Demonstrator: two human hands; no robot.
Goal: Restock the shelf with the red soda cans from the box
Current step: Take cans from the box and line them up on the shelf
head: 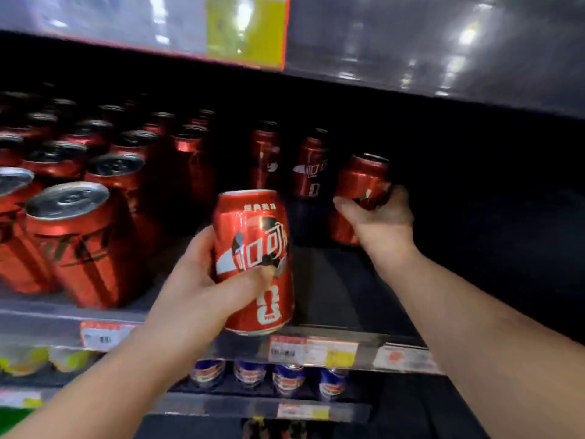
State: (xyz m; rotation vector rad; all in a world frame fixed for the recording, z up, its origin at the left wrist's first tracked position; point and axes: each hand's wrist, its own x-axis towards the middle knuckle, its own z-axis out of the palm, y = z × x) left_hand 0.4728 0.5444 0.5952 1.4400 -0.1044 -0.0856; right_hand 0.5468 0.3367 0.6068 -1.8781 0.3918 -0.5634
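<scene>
Head view: both hands are inside the shelf bay, well apart, each clamped on one red soda can.

Findings:
- The left hand wraps the left-hand can with its thumb across the label. The can is upright and just above the shelf lip.
- The right hand reaches deeper, its fingers curled round the middle of the right-hand can, which leans slightly. Darkness and blur hide whether its base rests on the shelf floor.
- Two rear cans stand beyond the hands, roughly between them.
- A dense stocked block stands to the left of the left hand.
- Price labels and blue cans lie below the left hand.
- The box is not in view.

Assessment: the step in hand appears to be seating the right-hand can at depth.

Recommendations:
- Bring the right-hand can upright before lowering it, and set the base flat.
- Align it beside the rear cans, and open the fingers only once it stands unaided.
- Draw the right hand straight back, so the knuckles do not clip a neighbour.
- Place the left-hand can in front next, with its label facing outward.
- Use moderate grip only, as the thin walls would probably dent.
</scene>
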